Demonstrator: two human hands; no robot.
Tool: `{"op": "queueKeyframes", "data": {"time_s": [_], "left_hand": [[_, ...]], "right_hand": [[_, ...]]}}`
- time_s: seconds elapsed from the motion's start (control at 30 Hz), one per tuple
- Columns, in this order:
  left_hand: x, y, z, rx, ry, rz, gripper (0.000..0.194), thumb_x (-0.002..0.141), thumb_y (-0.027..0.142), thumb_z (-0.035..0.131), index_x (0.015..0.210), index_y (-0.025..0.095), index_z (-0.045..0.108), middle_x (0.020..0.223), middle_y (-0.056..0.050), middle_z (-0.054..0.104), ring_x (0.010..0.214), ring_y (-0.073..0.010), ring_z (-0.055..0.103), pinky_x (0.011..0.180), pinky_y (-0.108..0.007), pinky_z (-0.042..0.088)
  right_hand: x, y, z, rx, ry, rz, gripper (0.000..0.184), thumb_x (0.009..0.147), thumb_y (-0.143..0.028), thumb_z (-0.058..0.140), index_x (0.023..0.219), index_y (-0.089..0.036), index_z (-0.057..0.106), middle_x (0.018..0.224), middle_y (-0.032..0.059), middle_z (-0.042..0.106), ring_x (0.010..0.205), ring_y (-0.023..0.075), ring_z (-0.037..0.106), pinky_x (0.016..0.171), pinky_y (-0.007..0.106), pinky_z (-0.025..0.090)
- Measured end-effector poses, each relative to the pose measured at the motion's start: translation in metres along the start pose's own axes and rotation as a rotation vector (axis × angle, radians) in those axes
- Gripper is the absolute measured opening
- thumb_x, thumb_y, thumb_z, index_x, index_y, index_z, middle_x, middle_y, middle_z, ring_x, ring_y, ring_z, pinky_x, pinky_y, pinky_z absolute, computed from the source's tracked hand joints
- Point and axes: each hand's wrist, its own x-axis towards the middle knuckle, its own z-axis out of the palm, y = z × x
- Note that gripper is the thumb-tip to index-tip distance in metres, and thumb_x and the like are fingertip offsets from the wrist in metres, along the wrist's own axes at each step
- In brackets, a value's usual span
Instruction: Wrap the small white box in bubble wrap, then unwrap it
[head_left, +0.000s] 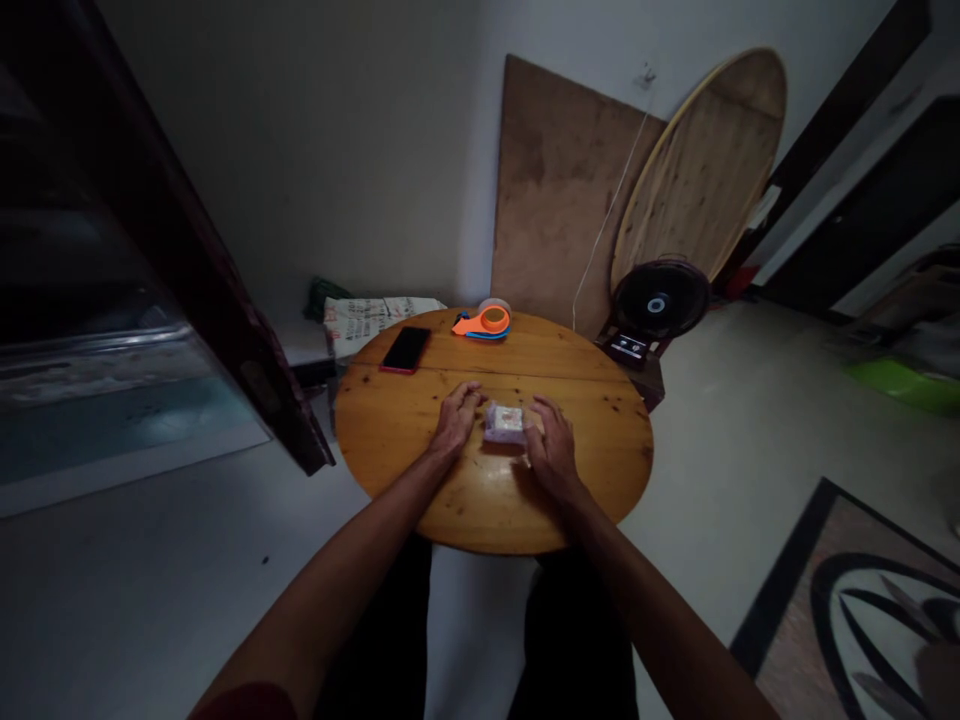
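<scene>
A small pale packet in clear wrap (503, 423) lies near the middle of a round wooden table (390, 430). My left hand (456, 418) rests flat on the tabletop just left of the packet, fingers stretched out and not holding anything. My right hand (550, 447) sits at the packet's right edge, fingers extended, with the thumb touching or almost touching the wrap. Both forearms reach in from the bottom of the head view.
A dark phone in a red case (406, 350) lies at the table's far left. An orange and blue tape dispenser (482, 323) sits at the far edge. A black fan (660, 300), wooden boards against the wall and a patterned rug (855, 610) surround the table.
</scene>
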Motion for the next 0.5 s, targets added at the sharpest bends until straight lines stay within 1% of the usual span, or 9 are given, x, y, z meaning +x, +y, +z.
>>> {"op": "queueKeyframes", "data": {"time_s": [0.03, 0.1, 0.17, 0.2, 0.27, 0.37, 0.5], "left_hand": [[0.001, -0.001, -0.001, 0.017, 0.011, 0.001, 0.031, 0.080, 0.034, 0.053, 0.106, 0.018, 0.063, 0.094, -0.008, 0.070, 0.092, -0.0202, 0.065, 0.073, -0.028, 0.052], [0.004, -0.005, -0.003, 0.048, 0.033, 0.011, 0.031, 0.081, 0.035, 0.053, 0.104, 0.018, 0.063, 0.094, -0.008, 0.070, 0.091, -0.0206, 0.065, 0.074, -0.030, 0.053], [0.008, -0.009, -0.004, 0.083, 0.055, 0.031, 0.028, 0.080, 0.034, 0.053, 0.100, 0.018, 0.064, 0.093, -0.007, 0.070, 0.090, -0.0206, 0.065, 0.076, -0.031, 0.053], [0.010, -0.011, -0.004, 0.105, 0.066, 0.042, 0.026, 0.079, 0.033, 0.054, 0.097, 0.018, 0.064, 0.092, -0.007, 0.070, 0.089, -0.0206, 0.065, 0.077, -0.031, 0.053], [0.013, -0.015, -0.004, 0.151, 0.086, 0.064, 0.023, 0.078, 0.031, 0.055, 0.093, 0.018, 0.064, 0.090, -0.006, 0.069, 0.088, -0.0206, 0.065, 0.079, -0.032, 0.052], [0.017, -0.019, -0.004, 0.217, 0.112, 0.088, 0.022, 0.077, 0.030, 0.055, 0.093, 0.018, 0.064, 0.088, -0.006, 0.068, 0.086, -0.0204, 0.064, 0.081, -0.033, 0.051], [0.019, -0.026, -0.003, 0.232, 0.112, 0.096, 0.021, 0.077, 0.028, 0.054, 0.093, 0.017, 0.064, 0.086, -0.005, 0.068, 0.083, -0.0191, 0.063, 0.080, -0.031, 0.050]], "right_hand": [[0.001, 0.003, 0.000, 0.085, 0.039, 0.061, 0.031, 0.093, -0.034, 0.039, 0.112, -0.019, 0.058, 0.126, 0.0121, 0.058, 0.120, 0.0246, 0.051, 0.102, 0.046, 0.037], [0.002, 0.010, 0.001, 0.271, 0.120, 0.233, 0.033, 0.093, -0.039, 0.036, 0.106, -0.020, 0.059, 0.118, 0.0111, 0.060, 0.111, 0.0231, 0.056, 0.095, 0.043, 0.044], [0.004, 0.016, 0.001, 0.413, 0.167, 0.401, 0.035, 0.092, -0.045, 0.037, 0.103, -0.020, 0.060, 0.113, 0.0104, 0.060, 0.101, 0.0219, 0.059, 0.085, 0.039, 0.050], [0.005, 0.018, 0.002, 0.452, 0.176, 0.456, 0.036, 0.090, -0.047, 0.038, 0.102, -0.020, 0.060, 0.113, 0.0103, 0.060, 0.099, 0.0216, 0.059, 0.082, 0.038, 0.051], [0.006, 0.020, 0.002, 0.485, 0.175, 0.502, 0.036, 0.088, -0.048, 0.040, 0.100, -0.020, 0.060, 0.112, 0.0100, 0.061, 0.096, 0.0210, 0.060, 0.081, 0.037, 0.051], [0.007, 0.020, 0.003, 0.493, 0.165, 0.522, 0.035, 0.087, -0.048, 0.042, 0.098, -0.021, 0.061, 0.110, 0.0088, 0.062, 0.094, 0.0197, 0.060, 0.082, 0.035, 0.050], [0.007, 0.019, 0.003, 0.453, 0.164, 0.498, 0.033, 0.088, -0.046, 0.042, 0.094, -0.021, 0.061, 0.102, 0.0070, 0.064, 0.091, 0.0183, 0.060, 0.084, 0.034, 0.049]]}}
